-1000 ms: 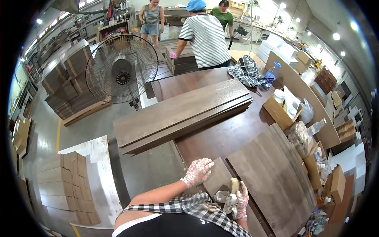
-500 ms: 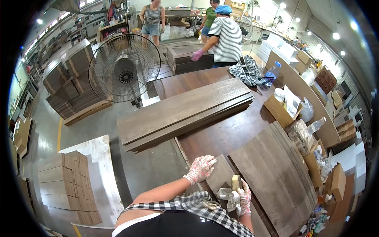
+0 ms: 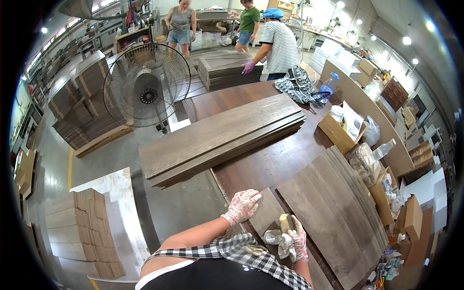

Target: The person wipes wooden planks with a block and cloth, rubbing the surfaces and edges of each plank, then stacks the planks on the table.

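Nearest, a pale block [image 3: 284, 222] and a crumpled white cloth [image 3: 287, 250] are held by the gloved right hand [image 3: 298, 239], its fingers curled in around them, over a grey-brown plank [image 3: 266, 212]. The far left edge of this plank is touched by the gloved left hand [image 3: 242, 207], its fingers bent and kept together; whether anything is gripped beneath them cannot be told. Just to the right, overlapping planks [image 3: 328, 208] are fanned out on the brown table [image 3: 241, 174]. Farther off, a stack of long planks [image 3: 222, 137] is laid slantwise, partly jutting past the table's left edge. Beyond it, a cage fan [image 3: 147, 95] is seen at left, and more stacked boards [image 3: 220, 70] are being handled by a blue-capped co-worker [image 3: 280, 46].
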`<state>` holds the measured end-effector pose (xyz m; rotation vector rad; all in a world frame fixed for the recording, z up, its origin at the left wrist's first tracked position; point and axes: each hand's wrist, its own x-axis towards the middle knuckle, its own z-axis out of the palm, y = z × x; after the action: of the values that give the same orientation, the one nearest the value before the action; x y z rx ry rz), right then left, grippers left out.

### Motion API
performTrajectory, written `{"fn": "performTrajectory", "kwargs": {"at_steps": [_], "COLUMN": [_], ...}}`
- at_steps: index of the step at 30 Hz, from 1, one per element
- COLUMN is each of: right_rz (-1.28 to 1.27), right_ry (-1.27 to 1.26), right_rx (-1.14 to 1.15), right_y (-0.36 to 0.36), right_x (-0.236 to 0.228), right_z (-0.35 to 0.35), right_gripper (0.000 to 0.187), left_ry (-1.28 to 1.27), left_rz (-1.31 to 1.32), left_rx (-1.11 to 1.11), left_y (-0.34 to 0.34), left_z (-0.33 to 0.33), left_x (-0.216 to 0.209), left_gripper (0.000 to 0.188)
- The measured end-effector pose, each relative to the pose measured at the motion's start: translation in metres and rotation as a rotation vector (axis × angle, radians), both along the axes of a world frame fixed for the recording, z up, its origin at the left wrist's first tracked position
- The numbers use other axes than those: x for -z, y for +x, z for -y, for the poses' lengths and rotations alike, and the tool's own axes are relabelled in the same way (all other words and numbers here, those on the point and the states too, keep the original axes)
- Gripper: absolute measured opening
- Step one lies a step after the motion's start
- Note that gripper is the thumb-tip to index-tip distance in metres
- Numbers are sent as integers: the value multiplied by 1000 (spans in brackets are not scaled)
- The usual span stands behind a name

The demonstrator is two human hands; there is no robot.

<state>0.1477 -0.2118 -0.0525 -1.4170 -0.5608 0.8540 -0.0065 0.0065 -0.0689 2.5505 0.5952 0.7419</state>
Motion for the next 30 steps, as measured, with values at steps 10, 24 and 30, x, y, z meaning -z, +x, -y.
{"fn": "performTrajectory", "kwargs": {"at_steps": [10,24,30], "right_rz": [-66,-91,-221], "right_ry": [-24,-25,24], "right_rx": [-74,-24,-5], "right_y": [4,4,1], "right_x": [-10,-10,-18], "right_z": [1,1,0], "right_gripper": [48,54,53], "left_ry": [5,0,36], "left_rz": [-3,-15,12], "left_rx": [3,8,-2], "left_y": [-1,1,1], "left_z": [0,-1,0], "left_x": [-3,1,-1], "left_gripper": [36,35,34]}}
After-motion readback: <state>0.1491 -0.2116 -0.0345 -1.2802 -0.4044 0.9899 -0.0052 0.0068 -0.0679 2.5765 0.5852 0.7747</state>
